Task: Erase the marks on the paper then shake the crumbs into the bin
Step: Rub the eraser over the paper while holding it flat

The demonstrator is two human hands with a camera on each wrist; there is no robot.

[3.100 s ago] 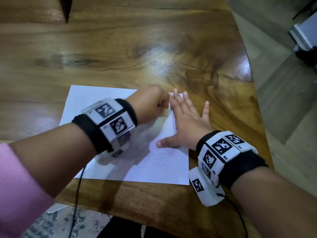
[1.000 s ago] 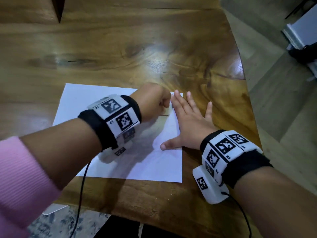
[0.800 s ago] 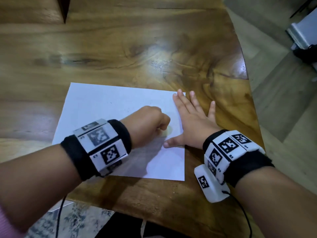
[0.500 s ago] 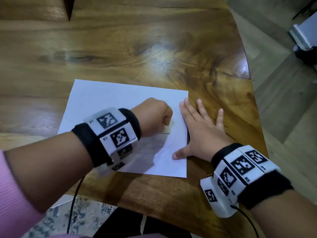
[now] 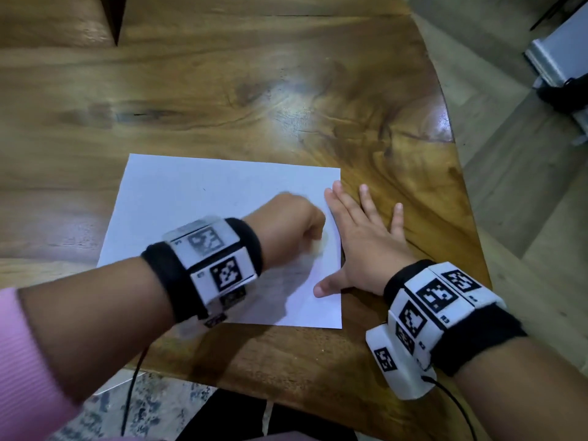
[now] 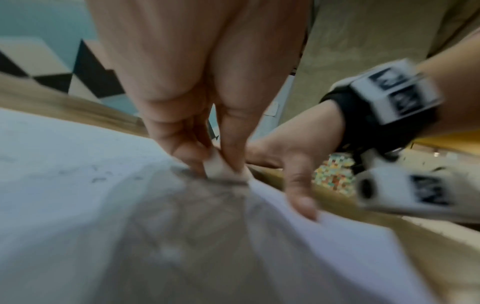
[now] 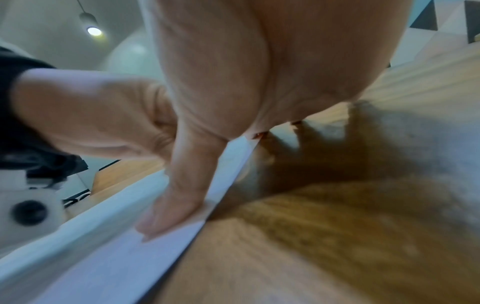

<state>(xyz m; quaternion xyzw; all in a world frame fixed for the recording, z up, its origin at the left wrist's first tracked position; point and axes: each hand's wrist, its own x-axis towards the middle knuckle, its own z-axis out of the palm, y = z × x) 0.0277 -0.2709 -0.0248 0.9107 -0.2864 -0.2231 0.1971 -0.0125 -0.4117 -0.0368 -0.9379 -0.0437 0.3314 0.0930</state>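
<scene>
A white sheet of paper (image 5: 197,211) lies on the wooden table near its front edge. My left hand (image 5: 289,227) is curled into a fist over the paper's right part and pinches a small pale eraser (image 6: 217,166) whose tip presses on the sheet. Faint grey pencil marks (image 6: 98,176) show on the paper to the left of the eraser. My right hand (image 5: 362,240) lies flat with spread fingers on the paper's right edge, its thumb (image 7: 171,207) pressing the sheet down. No bin is in view.
The wooden table (image 5: 286,90) stretches far beyond the paper; its curved right edge (image 5: 461,186) drops to a grey floor. A grey and black object (image 5: 563,62) stands on the floor at the far right. A patterned rug (image 5: 152,409) lies below the front edge.
My left fist with the eraser has rubbed back and forth over the paper's right part, from the far corner toward me. The right hand stayed flat on the edge; the sheet shifted slightly.
</scene>
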